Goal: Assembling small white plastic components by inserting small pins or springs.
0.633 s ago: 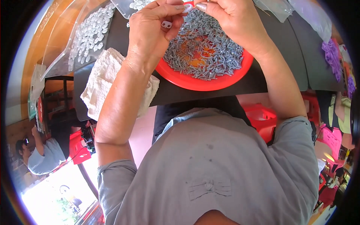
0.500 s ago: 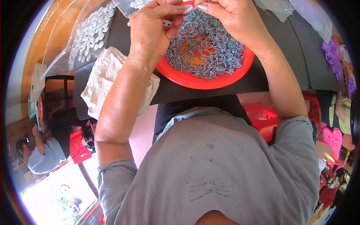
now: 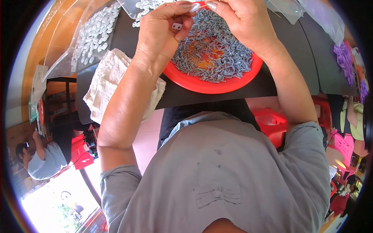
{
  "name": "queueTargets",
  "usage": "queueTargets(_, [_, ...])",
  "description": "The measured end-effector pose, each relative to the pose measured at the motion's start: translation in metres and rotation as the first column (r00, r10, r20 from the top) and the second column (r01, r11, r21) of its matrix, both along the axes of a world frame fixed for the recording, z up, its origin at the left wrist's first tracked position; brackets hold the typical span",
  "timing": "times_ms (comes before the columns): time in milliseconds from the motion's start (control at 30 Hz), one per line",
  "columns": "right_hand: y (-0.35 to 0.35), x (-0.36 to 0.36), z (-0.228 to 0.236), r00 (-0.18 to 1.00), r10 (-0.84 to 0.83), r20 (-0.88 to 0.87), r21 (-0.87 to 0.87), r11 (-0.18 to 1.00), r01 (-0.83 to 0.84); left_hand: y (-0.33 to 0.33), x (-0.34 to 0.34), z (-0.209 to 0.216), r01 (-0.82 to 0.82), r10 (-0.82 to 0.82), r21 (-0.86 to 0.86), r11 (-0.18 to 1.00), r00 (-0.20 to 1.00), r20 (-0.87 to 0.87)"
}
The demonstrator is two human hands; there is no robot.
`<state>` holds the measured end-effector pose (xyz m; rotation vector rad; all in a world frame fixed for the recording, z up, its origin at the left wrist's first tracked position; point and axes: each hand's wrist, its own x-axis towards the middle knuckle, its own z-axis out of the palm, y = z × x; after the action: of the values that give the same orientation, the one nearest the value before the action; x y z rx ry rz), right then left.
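Note:
Over the far side of a red basin [image 3: 217, 89], my left hand [image 3: 159, 35] is closed on a small white plastic piece [image 3: 195, 7], pinched between thumb and finger. A second white piece [image 3: 176, 26] with two dark holes is tucked in its curled fingers. Just to the right, my right hand [image 3: 250, 27] has its thumb and fingers pressed together, the thumb tip close to the first white piece. Whatever it pinches is too small and too near the picture's edge to make out. Many small grey metal springs [image 3: 233, 58] fill the basin below both hands.
A crumpled cream cloth [image 3: 107, 85] lies by my left forearm. Loose white pieces [image 3: 93, 39] lie on a clear plastic sheet at the left, with more white pieces [image 3: 149, 4] beyond my left hand. Clear bags [image 3: 324, 19] and a purple bundle [image 3: 344, 60] are at the right.
My left hand has shifted slightly right and its curled fingers have opened a little, showing more of the second white piece. My right hand has barely moved.

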<state>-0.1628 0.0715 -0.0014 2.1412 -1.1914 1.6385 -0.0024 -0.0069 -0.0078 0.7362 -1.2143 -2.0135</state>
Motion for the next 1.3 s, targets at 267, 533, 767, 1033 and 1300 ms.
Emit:
queueTargets(267, [0.012, 0.004, 0.008, 0.942, -0.263, -0.21, 0.043, 0.96, 0.277, -0.002, 0.001, -0.001, 0.047, -0.046, 0.005, 0.999, 0.997, -0.065])
queueTargets(533, [0.011, -0.005, 0.011, 0.967, -0.06, 0.247, 0.529, 0.844, -0.083, 0.015, -0.002, 0.017, -0.11, 0.119, -0.212, 0.971, 0.992, 0.033])
queueTargets(767, [0.01, -0.008, 0.009, 0.928, -0.076, 0.365, 0.609, 0.773, -0.177, 0.019, -0.002, 0.018, -0.136, 0.152, -0.405, 0.904, 0.988, 0.008])
queueTargets(1033, [0.015, -0.006, 0.013, 0.966, -0.052, 0.254, 0.527, 0.845, -0.093, 0.001, 0.003, 0.011, -0.132, 0.115, -0.276, 0.952, 0.99, -0.077])
queueTargets(1300, [0.013, -0.008, 0.011, 0.997, -0.061, 0.055, 0.273, 0.961, 0.044, 0.001, 0.0, 0.009, -0.117, 0.114, -0.194, 0.974, 0.993, -0.03])
